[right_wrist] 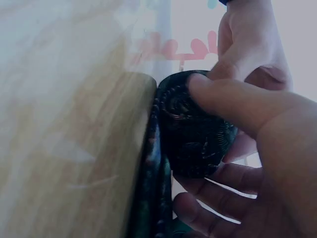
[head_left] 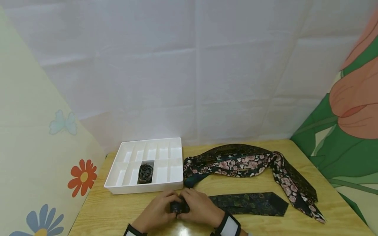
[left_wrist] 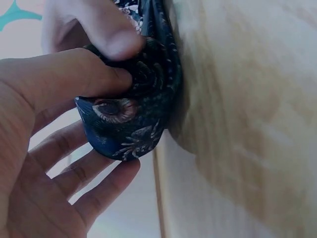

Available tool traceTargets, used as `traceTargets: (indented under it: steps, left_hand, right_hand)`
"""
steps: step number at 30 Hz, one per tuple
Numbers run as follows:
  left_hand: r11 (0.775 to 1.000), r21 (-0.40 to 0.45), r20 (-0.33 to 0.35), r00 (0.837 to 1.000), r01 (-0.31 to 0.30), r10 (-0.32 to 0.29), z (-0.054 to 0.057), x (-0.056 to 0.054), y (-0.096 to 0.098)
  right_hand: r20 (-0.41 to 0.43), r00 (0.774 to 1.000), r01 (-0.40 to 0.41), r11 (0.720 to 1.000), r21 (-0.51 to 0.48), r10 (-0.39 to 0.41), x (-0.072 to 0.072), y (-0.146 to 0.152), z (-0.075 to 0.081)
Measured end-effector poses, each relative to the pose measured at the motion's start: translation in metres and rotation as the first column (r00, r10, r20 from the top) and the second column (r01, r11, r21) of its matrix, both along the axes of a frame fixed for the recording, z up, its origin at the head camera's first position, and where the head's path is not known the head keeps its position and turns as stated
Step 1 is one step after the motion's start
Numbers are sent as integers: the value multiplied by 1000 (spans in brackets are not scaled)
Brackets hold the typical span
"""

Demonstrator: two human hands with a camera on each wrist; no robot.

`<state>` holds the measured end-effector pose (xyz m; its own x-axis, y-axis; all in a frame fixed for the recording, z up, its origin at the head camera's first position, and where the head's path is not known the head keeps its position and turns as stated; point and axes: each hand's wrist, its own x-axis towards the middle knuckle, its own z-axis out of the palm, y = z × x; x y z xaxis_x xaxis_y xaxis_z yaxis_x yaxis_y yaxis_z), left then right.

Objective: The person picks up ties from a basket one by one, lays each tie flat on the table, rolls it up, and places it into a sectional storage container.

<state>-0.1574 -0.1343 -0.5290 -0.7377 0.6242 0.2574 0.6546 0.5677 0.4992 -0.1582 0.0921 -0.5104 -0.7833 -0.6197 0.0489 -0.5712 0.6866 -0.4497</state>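
A dark patterned necktie (head_left: 251, 204) lies along the front of the table, its left part wound into a roll (head_left: 176, 207) between both hands. My left hand (head_left: 159, 209) grips the roll from the left. In the left wrist view, that hand's thumb presses the coiled side of the roll (left_wrist: 131, 126), with fingers round the far side. From the right, my right hand (head_left: 199, 207) holds the same roll, thumb on the coil (right_wrist: 193, 144) in the right wrist view. The unrolled length runs out under the right hand to a pointed end.
Behind the hands stands a white compartment tray (head_left: 143, 189). One front compartment holds a rolled dark necktie (head_left: 145, 173). Several loose neckties (head_left: 245, 165), some with pink flowers, lie in a heap at the back right. A pale cloth wall (head_left: 189, 82) rises behind the table.
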Motion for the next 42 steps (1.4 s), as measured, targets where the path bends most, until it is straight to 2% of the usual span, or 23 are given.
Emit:
traceTargets:
  steps: [4, 7, 16, 19, 24, 30, 36, 42]
  left_hand:
    - [999, -4, 29, 999, -35, 35, 0, 1, -1]
    - [999, -7, 33, 999, -38, 39, 0, 2, 0]
    - [998, -46, -71, 997, -44, 41, -1, 0, -1]
    - [998, -46, -87, 996, -40, 36, -1, -1, 0]
    - [998, -36, -55, 997, -46, 44, 1, -1, 2]
    - [999, -27, -72, 997, -39, 36, 4, -1, 3]
    - [997, -28, 23, 997, -67, 67, 3, -1, 4]
    - [998, -15, 33, 997, -68, 69, 2, 1, 5]
  right_hand:
    - [20, 1000, 13, 1000, -11, -13, 0, 0, 1]
    - [35, 999, 19, 1000, -24, -18, -1, 2, 1]
    - [32, 999, 25, 999, -41, -23, -3, 5, -2]
    - [35, 999, 15, 998, -56, -13, -2, 5, -1]
    - [26, 999, 39, 998, -46, -38, -2, 5, 0]
    - [48, 999, 26, 999, -43, -24, -2, 6, 5]
    - [81, 995, 53, 998, -30, -51, -3, 7, 7]
    - [64, 998, 28, 999, -45, -25, -1, 8, 5]
